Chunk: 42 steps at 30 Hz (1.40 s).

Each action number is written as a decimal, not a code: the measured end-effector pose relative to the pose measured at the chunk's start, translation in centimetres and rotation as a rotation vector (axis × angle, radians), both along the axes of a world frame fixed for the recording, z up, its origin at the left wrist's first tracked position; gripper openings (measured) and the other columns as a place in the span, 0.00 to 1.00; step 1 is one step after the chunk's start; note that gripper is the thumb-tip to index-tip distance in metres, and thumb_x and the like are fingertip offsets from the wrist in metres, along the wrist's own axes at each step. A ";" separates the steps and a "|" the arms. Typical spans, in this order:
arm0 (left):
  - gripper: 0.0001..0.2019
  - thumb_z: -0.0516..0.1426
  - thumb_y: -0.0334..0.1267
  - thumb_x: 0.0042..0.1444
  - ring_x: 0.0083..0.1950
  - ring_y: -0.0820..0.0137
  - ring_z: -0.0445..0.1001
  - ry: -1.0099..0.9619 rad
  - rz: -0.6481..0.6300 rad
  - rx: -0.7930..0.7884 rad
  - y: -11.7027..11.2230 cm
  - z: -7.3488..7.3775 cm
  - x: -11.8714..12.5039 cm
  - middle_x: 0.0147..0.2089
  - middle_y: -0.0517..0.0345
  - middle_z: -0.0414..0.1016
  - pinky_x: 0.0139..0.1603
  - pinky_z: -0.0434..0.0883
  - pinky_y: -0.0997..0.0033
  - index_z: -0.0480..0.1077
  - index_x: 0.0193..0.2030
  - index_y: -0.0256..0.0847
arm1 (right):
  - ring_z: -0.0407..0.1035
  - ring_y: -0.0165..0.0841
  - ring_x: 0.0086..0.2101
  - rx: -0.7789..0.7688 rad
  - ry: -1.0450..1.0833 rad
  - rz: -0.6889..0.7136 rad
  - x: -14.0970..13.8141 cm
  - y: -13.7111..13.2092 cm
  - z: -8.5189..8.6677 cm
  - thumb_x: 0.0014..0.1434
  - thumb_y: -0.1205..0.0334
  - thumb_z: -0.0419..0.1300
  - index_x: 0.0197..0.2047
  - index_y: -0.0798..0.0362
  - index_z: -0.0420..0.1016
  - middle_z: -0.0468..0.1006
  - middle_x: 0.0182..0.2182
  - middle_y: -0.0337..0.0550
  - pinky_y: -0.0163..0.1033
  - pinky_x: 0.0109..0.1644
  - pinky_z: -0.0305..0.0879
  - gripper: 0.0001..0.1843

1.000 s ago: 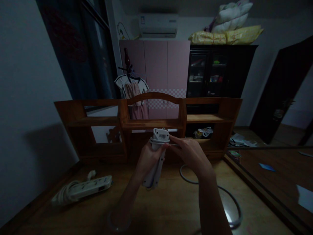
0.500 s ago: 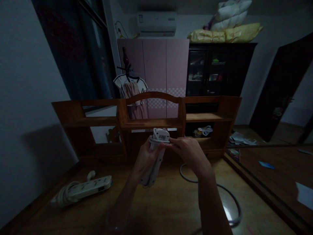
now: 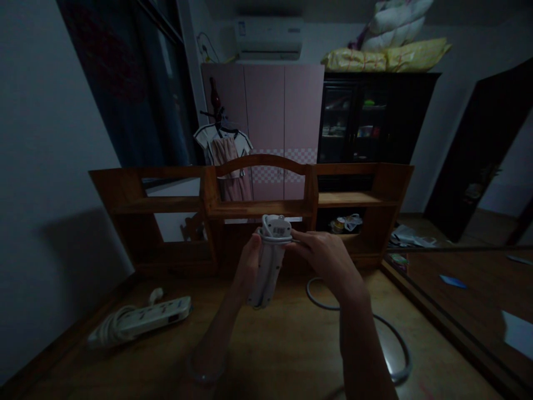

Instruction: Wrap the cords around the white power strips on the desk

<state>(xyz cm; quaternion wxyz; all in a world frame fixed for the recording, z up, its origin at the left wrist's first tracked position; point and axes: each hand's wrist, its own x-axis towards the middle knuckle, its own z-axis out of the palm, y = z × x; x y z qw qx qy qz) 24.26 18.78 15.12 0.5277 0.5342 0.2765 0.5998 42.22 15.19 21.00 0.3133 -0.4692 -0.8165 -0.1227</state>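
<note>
My left hand [image 3: 246,268] is closed around the side of a white power strip [image 3: 267,273], held up over the wooden desk with its underside and label facing me. Grey-white cord [image 3: 275,240] is wrapped in a few turns round the strip's far end. My right hand [image 3: 322,253] pinches the cord at the strip's right edge. The loose length of cord [image 3: 389,328] lies in a curve on the desk beside and under my right forearm. A second power strip [image 3: 160,316], bound with its own cream cord, rests on the desk at left.
A wooden shelf unit [image 3: 258,210] stands along the desk's back edge. At right, a raised wooden rim [image 3: 433,316] borders the desk, and papers [image 3: 518,333] lie beyond it. A white wall [image 3: 50,239] closes off the left side.
The power strip has turned more upright and its near end has swung right. My left hand's fingers have shifted off its front to its left side. My right hand still pinches the cord.
</note>
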 end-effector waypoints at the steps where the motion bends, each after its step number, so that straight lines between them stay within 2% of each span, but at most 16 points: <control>1: 0.34 0.49 0.65 0.55 0.28 0.64 0.76 0.002 0.003 0.020 0.0 0.1 0.1 0.31 0.50 0.77 0.24 0.70 0.71 0.70 0.50 0.34 | 0.75 0.34 0.36 -0.001 0.005 0.003 0.0 0.0 0.0 0.65 0.49 0.53 0.53 0.43 0.72 0.80 0.36 0.42 0.32 0.36 0.59 0.17; 7: 0.33 0.47 0.64 0.56 0.27 0.65 0.76 0.019 0.003 0.035 -0.3 0.4 0.3 0.32 0.48 0.77 0.24 0.71 0.72 0.69 0.51 0.35 | 0.75 0.34 0.37 0.023 0.027 0.014 0.0 0.0 -0.1 0.64 0.49 0.55 0.53 0.42 0.72 0.81 0.37 0.41 0.33 0.37 0.61 0.16; 13: 0.36 0.45 0.66 0.55 0.25 0.66 0.75 0.014 0.018 -0.003 -0.5 1.0 0.2 0.30 0.46 0.77 0.24 0.72 0.71 0.71 0.48 0.32 | 0.75 0.34 0.39 0.062 0.087 0.011 -0.4 -0.1 -0.1 0.64 0.49 0.55 0.58 0.40 0.67 0.80 0.41 0.39 0.33 0.39 0.62 0.20; 17: 0.38 0.42 0.68 0.55 0.23 0.66 0.75 0.055 0.001 -0.060 -0.6 1.2 0.4 0.29 0.49 0.76 0.22 0.72 0.70 0.67 0.54 0.35 | 0.75 0.35 0.37 0.067 0.061 -0.021 -0.6 0.0 -0.1 0.65 0.49 0.54 0.56 0.40 0.70 0.81 0.39 0.41 0.34 0.37 0.61 0.18; 20: 0.37 0.42 0.68 0.55 0.23 0.67 0.75 0.026 -0.042 -0.063 -0.7 1.3 0.6 0.30 0.53 0.76 0.23 0.72 0.70 0.60 0.61 0.42 | 0.75 0.35 0.37 0.059 0.045 -0.031 -0.6 0.1 -0.2 0.65 0.49 0.52 0.53 0.41 0.73 0.81 0.38 0.42 0.34 0.36 0.60 0.17; 22: 0.35 0.43 0.67 0.56 0.23 0.67 0.75 0.018 -0.066 -0.053 -0.8 1.2 0.7 0.31 0.54 0.76 0.23 0.72 0.69 0.58 0.62 0.45 | 0.75 0.35 0.37 0.045 0.046 -0.022 -0.4 0.1 -0.2 0.65 0.49 0.52 0.52 0.41 0.74 0.81 0.37 0.42 0.34 0.36 0.60 0.16; 28: 0.34 0.44 0.67 0.55 0.24 0.68 0.75 0.047 -0.013 -0.045 -0.9 1.0 0.6 0.31 0.54 0.76 0.24 0.72 0.71 0.63 0.54 0.41 | 0.75 0.34 0.36 0.013 0.048 0.016 0.0 -0.2 0.2 0.64 0.50 0.55 0.52 0.42 0.74 0.81 0.36 0.42 0.33 0.35 0.60 0.16; 42: 0.32 0.47 0.64 0.57 0.25 0.66 0.76 0.020 0.018 0.033 -0.8 1.4 1.0 0.32 0.49 0.78 0.25 0.73 0.70 0.65 0.54 0.37 | 0.76 0.35 0.34 0.012 0.074 -0.019 0.2 -0.1 0.1 0.63 0.48 0.56 0.52 0.42 0.75 0.82 0.35 0.42 0.33 0.32 0.59 0.17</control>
